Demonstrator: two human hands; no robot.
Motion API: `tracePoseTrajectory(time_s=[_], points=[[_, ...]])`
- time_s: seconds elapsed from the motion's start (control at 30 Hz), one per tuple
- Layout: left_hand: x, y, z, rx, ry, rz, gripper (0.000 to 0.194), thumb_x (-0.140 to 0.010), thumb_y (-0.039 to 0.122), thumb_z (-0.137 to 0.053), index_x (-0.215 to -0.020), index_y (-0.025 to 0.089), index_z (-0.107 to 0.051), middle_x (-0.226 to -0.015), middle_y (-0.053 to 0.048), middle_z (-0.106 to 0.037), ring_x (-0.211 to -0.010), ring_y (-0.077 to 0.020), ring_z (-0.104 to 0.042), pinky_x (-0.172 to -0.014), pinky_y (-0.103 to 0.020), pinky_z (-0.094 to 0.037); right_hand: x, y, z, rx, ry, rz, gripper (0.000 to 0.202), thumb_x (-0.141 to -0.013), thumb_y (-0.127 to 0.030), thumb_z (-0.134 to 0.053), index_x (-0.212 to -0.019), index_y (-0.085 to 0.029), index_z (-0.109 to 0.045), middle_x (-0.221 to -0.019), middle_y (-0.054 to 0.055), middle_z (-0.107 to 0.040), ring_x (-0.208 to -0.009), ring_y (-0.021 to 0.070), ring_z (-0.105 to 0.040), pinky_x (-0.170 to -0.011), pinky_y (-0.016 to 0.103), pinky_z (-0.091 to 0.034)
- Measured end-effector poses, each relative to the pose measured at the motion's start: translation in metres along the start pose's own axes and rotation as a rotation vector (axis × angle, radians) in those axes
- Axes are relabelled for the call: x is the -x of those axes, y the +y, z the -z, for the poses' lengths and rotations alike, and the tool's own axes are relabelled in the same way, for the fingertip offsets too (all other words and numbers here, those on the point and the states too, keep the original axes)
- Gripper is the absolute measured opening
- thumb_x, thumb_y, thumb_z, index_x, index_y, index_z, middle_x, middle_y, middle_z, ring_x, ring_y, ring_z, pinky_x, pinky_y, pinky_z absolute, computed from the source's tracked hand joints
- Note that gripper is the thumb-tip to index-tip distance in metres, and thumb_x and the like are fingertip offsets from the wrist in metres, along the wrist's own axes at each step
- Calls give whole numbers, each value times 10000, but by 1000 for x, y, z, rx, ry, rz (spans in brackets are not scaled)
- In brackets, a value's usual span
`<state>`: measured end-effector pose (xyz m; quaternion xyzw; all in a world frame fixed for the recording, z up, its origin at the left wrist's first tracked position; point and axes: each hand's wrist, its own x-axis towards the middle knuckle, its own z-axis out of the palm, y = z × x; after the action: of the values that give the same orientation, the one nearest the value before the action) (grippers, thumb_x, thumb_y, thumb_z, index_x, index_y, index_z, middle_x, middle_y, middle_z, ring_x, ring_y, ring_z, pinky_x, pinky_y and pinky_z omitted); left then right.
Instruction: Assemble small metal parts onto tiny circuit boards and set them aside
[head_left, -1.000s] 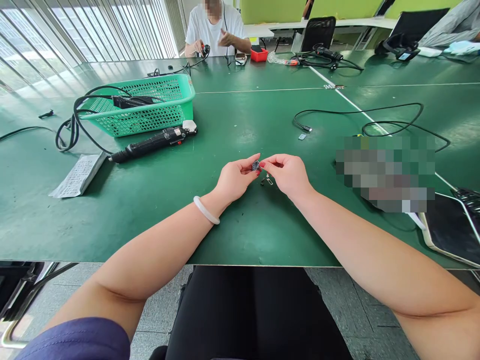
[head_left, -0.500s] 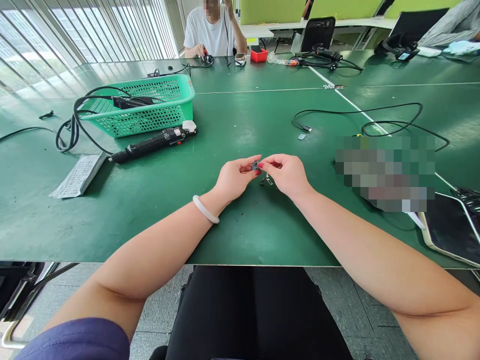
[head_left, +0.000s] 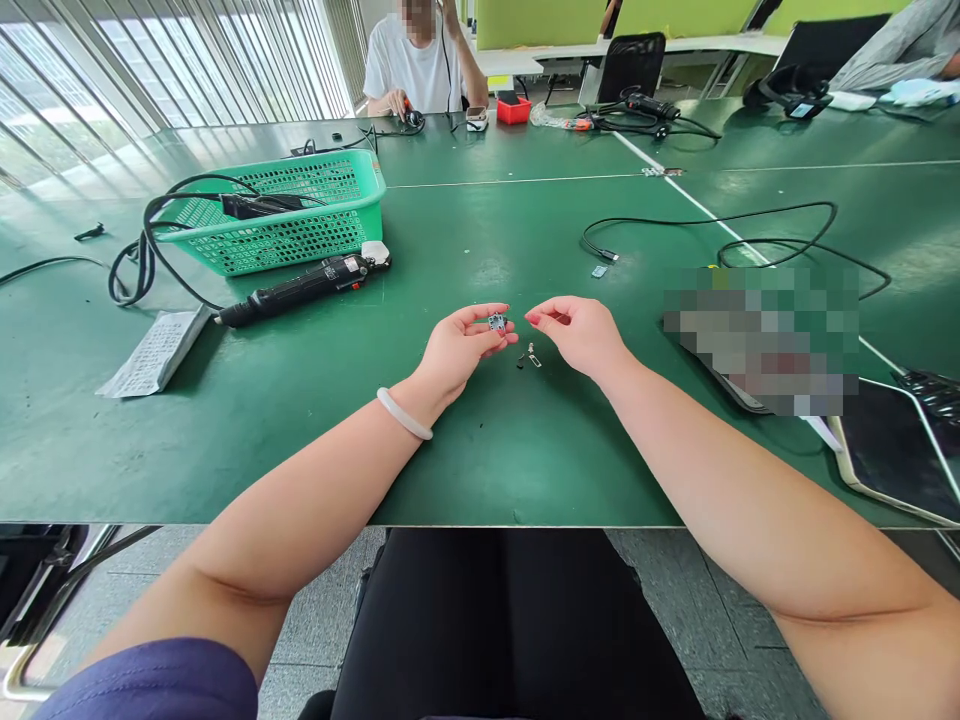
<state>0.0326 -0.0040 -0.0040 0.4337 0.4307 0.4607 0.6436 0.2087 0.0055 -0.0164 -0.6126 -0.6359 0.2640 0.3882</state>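
Left hand holds a small, boxy grey part in loosely curled fingers!
Right hand hovers just beside, fingertips pinched, contents unclear, above the smooth green worktop.

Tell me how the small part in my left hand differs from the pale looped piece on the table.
The small part looks compact, dark and silvery; the looped piece is slimmer and pale. The small part is held in your left hand, while the looped piece lies on the table. Both are tiny.
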Motion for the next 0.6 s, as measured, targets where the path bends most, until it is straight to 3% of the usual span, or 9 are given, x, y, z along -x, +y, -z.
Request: tracePoseTrajectory(time_s=[0.13,0.27,0.6], points=[[-1,1,2,7,58,53,366,-760,-41,-580,-1095,89,-652,-859,-52,-712,-772,-115,-702,-1002,-354,-498,-6,8,6,255,-144,-84,131,-769,-212,-681,-863,-228,-771,-765,14,-689,-680,151,-563,-675,316,-435],[-2,-3,3,-52,31,122,414,-771,-51,-578,-1159,78,-643,-886,-67,-723,-796,-122,-702,-1019,-352,-491,-9,11,3,346,-190,-11,87,-763,-192,-680,-765,-226,-761,-810,13,-675,-691,145,-547,-668,308,-417],[-1,-8,2,-109,-48,110,448,-764,-54,-626,-1200,48,-631,-828,-66,-748,-774,-121,-700,-981,-356,-506,2,0,-3,187,-44,324,160,-800,-160,-585,-727,-211,-718,-797,30,-671,-683,157,-543,-655,316,-417]])
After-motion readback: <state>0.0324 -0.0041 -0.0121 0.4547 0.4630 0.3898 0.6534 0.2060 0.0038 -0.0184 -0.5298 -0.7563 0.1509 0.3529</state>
